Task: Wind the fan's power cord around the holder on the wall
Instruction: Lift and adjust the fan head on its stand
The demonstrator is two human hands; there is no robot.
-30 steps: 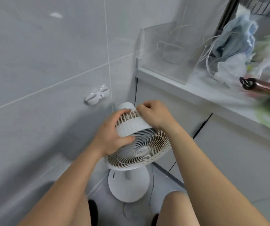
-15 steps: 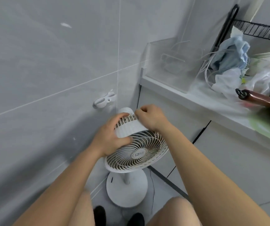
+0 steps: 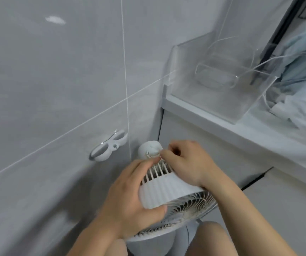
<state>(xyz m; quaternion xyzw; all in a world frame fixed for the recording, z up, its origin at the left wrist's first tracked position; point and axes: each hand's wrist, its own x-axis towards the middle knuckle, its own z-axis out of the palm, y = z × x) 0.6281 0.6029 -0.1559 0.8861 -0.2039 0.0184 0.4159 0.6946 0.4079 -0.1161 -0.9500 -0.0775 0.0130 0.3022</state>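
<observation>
Grey tiled wall (image 3: 47, 80) fills the whole left side, and a white counter (image 3: 231, 126) runs along the right with a clear plastic box (image 3: 222, 74) on it and a heap of cloth and bags (image 3: 303, 74) at the far right edge. Compared to half a second ago the view has come in closer and lower – the black wire rack and the brown handle on the right are out of frame now, and the fan's head fills a lot more of the bottom.

The white fan (image 3: 170, 193) sits bottom centre, grille tilted toward the lower right, ribbed back housing up. Left hand (image 3: 130, 200) is clamped around the housing, thumb on the rim. Right hand (image 3: 185, 161) has shifted up to the back end, fingers pinched on a small round white piece (image 3: 152, 153) there. The holder (image 3: 109, 145) – a white double-loop thing – is stuck on the wall left of centre, nothing wrapped on it. A thin dark cord (image 3: 187, 235) shows down by the base, mostly hidden by the fan and knees
</observation>
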